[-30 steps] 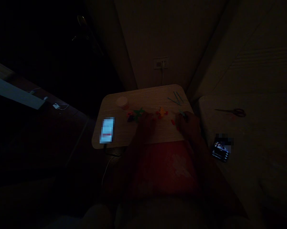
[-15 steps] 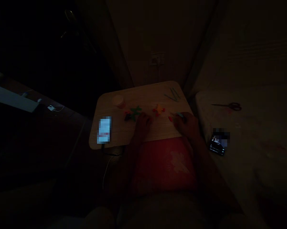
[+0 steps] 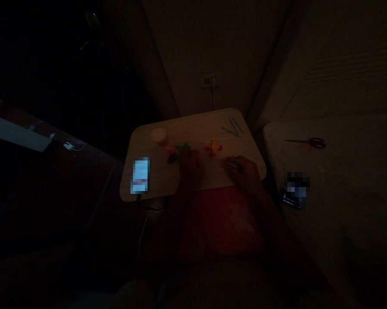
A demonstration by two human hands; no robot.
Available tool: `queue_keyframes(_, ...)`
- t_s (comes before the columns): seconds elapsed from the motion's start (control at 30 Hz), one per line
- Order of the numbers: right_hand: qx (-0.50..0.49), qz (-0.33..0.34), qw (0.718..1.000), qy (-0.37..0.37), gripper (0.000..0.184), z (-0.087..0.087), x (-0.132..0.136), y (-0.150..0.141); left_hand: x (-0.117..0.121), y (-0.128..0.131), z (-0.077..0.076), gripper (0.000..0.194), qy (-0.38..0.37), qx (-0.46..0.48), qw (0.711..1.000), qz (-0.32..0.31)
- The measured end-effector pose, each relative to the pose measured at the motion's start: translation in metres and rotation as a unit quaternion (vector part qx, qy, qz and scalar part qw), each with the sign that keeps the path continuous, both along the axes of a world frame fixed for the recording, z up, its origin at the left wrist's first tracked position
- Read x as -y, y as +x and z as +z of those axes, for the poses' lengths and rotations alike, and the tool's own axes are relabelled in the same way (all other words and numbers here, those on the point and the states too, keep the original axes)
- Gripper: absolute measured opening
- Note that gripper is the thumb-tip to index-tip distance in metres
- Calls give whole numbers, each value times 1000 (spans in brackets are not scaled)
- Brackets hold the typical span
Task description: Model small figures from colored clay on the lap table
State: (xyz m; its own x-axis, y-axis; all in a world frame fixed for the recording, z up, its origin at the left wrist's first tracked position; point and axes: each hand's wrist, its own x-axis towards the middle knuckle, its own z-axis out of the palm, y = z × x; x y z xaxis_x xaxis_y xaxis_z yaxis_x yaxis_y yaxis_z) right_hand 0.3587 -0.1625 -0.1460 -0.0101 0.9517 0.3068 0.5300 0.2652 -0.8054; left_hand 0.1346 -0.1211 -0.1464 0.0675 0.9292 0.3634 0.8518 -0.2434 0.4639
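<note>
The light is very dim. My right hand (image 3: 246,169) is closed round a slim pale-blue object (image 3: 233,165) over the right side of the small wooden table (image 3: 167,182); its kind cannot be made out. By those fingertips shows a bit of red, partly hidden. My left hand (image 3: 190,167) is beside a green leaf-like piece (image 3: 182,147) and partly covers it; its fingers are smeared and dark. Left of it lie small pink pieces (image 3: 171,152) and a dark lump (image 3: 172,158). Between the hands, farther back, sits an orange piece with red bits (image 3: 214,147).
A round tub with a pale lid (image 3: 159,134) stands at the back left. A lit phone (image 3: 140,175) lies at the left edge. Several thin green sticks (image 3: 233,127) are at the back right. Scissors (image 3: 312,143) and another phone (image 3: 294,195) rest on the pale surface at right.
My right hand has moved left and inward with the pale-blue object, to where the loose red piece lay. My left hand has shifted slightly left, over part of the green piece.
</note>
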Motion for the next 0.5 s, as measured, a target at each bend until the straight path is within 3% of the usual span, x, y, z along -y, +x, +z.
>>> queue_keyframes(0.17, 21, 6, 1000, 12, 33, 0, -13, -19, 1, 16, 8, 26, -13, -44, 998, -51)
queue_keyframes(0.33, 123, -8, 992, -22, 45, 8, -26, -25, -2, 30, 9, 29, -30, -54, 998, -33)
queue_keyframes(0.5, 132, -8, 991, -26, 41, 7, -29, -28, -7, 34, 9, 26, -40, -33, 998, -37)
